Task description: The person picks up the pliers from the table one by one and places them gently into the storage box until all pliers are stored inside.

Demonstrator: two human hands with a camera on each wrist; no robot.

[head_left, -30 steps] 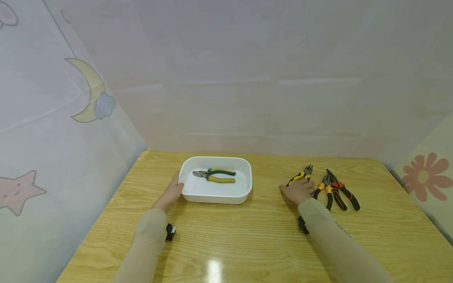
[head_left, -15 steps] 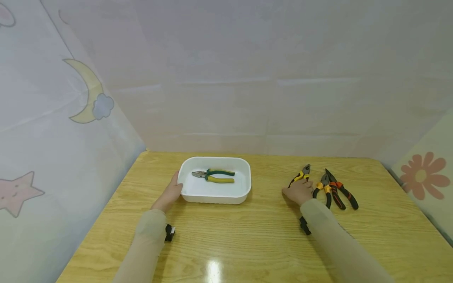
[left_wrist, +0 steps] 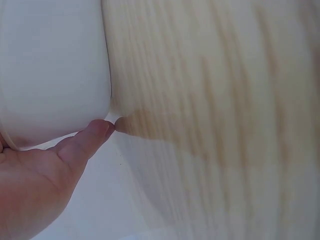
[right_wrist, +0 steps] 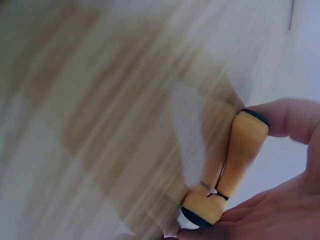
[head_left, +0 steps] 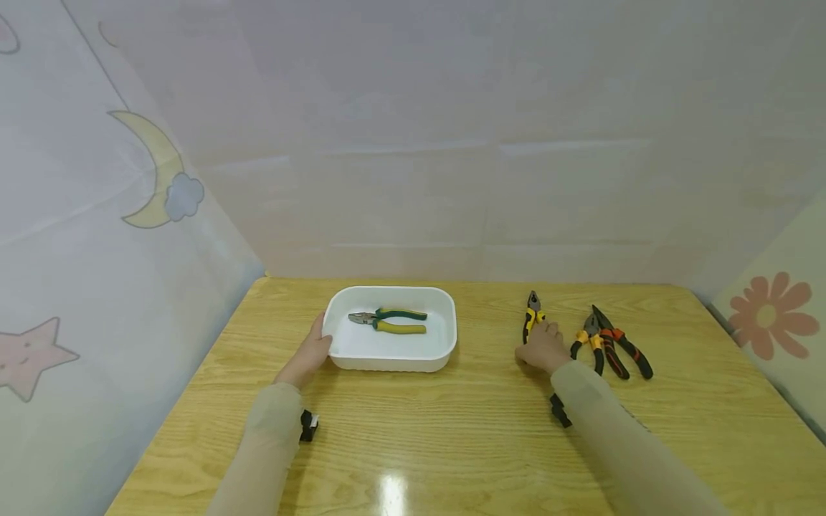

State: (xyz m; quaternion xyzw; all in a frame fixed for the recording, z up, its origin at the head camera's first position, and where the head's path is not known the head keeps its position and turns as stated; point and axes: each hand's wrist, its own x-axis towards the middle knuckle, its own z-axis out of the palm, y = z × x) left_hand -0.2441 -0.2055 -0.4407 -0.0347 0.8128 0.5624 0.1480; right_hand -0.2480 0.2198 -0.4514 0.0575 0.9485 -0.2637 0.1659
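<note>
1. the yellow-and-black pliers (head_left: 533, 315) point away from the person, right of the white tray (head_left: 387, 364); the right hand's (head_left: 542, 349) grip pinches their handles between thumb and fingers.
2. they look stiff and sturdy, probably heaviest at the metal head; the sleeved handles seem the surest hold, as the head may tip.
3. the left hand's (head_left: 312, 351) grip holds the tray's left end; the tray is likely light and apt to slide.
4. bare bench (head_left: 484, 401) lies between tray and pliers; the orange-handled pliers (head_left: 596, 343) crowd the right side, and the tray's raised rim could catch.
</note>
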